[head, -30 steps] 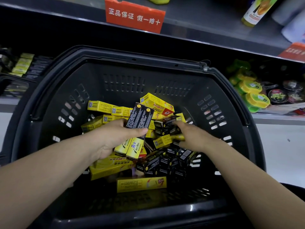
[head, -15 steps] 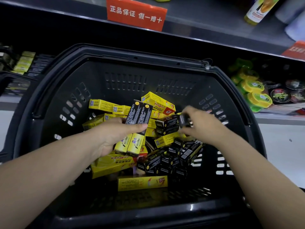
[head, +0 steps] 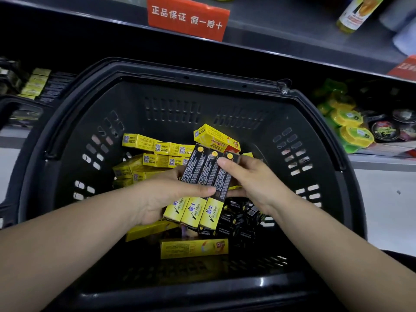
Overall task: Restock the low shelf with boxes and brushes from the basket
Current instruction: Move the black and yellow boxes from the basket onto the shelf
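Note:
A black plastic basket [head: 67, 140] in front of me holds several yellow boxes [head: 144, 141] and small black boxes [head: 238, 224]. My left hand [head: 162, 199] grips three black-and-yellow boxes [head: 202, 188] side by side above the pile, thumb across their front. My right hand [head: 252, 179] pinches the rightmost of these boxes against the other two, its fingertip on the black upper half. The low shelf [head: 38, 86] at the left, behind the basket, carries rows of yellow and black boxes. No brushes show.
An upper shelf edge with a red sign [head: 186, 16] runs above the basket. Green-and-yellow round tubs [head: 351, 129] and dark round tins [head: 387, 129] fill the shelf at the right. A bottle [head: 358, 12] stands on the top shelf. White floor [head: 382, 210] lies right of the basket.
My right hand lifted a black box out of the pile and brought it left against the two boxes in my left hand, making three in a row.

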Demonstrator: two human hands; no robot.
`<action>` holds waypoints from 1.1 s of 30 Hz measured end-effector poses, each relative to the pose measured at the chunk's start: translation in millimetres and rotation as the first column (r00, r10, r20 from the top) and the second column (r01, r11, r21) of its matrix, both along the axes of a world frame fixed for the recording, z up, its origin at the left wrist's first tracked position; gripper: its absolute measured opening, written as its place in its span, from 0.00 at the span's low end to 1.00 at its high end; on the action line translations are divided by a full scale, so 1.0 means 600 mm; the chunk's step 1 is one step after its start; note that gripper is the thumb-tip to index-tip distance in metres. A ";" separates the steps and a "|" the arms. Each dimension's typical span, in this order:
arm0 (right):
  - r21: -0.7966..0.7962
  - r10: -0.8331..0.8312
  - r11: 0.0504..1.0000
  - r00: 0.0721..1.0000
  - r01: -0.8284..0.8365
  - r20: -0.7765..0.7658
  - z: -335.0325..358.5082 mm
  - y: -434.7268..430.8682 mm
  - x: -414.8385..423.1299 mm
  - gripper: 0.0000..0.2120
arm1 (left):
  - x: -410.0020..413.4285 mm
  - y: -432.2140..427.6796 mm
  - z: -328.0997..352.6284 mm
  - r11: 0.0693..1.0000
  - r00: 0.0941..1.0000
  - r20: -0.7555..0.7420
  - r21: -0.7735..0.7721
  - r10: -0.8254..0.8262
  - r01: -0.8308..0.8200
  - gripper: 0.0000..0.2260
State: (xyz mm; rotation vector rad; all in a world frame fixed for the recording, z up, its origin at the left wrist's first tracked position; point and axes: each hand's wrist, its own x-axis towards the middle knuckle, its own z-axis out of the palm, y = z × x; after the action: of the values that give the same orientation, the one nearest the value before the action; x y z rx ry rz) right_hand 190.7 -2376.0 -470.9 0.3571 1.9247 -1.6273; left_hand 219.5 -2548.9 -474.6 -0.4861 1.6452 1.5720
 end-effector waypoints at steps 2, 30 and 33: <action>0.003 0.006 1.000 1.000 -0.006 0.004 -0.007 -0.002 0.004 0.21 | 0.003 0.002 -0.002 0.999 0.999 -0.009 -0.019 -0.045 0.045 0.40; 0.841 0.785 0.144 0.578 -0.522 0.224 -0.066 0.171 -0.041 0.17 | -0.034 0.040 -0.029 0.990 0.993 -0.093 -0.114 0.076 -0.087 0.20; 0.796 0.765 0.287 0.627 -0.533 0.145 -0.066 0.183 -0.043 0.22 | -0.036 0.045 -0.032 0.990 0.993 -0.091 -0.109 0.075 -0.084 0.20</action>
State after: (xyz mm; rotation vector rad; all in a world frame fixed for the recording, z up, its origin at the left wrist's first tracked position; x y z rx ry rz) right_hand 165.2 -2266.4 -510.5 -0.3792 2.4369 -0.1760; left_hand 198.1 -2521.9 -493.5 -0.5553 1.8081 1.5835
